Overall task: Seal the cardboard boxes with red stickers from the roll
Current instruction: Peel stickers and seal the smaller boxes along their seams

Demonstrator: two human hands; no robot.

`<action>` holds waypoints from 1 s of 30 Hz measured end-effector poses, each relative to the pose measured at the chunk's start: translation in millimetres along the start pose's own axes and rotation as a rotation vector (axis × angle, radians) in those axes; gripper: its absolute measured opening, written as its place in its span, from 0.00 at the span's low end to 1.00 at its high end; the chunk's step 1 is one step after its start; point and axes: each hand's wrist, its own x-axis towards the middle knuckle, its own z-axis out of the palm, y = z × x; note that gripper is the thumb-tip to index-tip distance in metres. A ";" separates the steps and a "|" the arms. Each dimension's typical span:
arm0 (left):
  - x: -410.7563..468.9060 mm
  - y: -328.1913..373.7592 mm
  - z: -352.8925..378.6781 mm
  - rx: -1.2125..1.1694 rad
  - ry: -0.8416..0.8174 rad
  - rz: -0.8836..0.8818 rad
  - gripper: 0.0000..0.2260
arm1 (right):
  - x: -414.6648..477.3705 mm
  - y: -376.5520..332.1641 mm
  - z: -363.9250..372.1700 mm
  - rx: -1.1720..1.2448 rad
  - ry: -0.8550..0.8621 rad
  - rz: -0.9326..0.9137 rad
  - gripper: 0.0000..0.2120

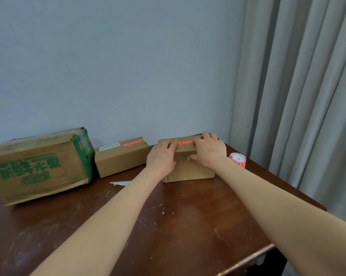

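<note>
A small cardboard box stands at the table's far right with a red sticker lying along its top. My left hand rests flat on the box's left end, fingers touching the sticker's left tip. My right hand presses on the top right, fingers over the sticker's right end and thumb down the front face. The sticker roll, red and white, stands just right of the box. A middle cardboard box carries a red sticker and a white label on top.
A large worn box with green print lies at the far left. A white scrap of backing paper lies on the dark wooden table. A grey wall stands behind, a curtain hangs at right.
</note>
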 end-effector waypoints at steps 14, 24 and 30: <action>4.5 1.6 0.0 0.007 -0.058 0.010 0.26 | 2.2 -3.3 5.1 -0.032 0.028 -0.039 0.25; 3.0 -5.2 -0.1 -0.020 -0.056 -0.023 0.25 | 3.0 9.9 1.8 0.005 -0.012 0.016 0.27; 11.3 0.1 -6.9 0.021 -0.084 -0.027 0.29 | 6.7 7.2 -4.6 0.002 -0.041 -0.007 0.33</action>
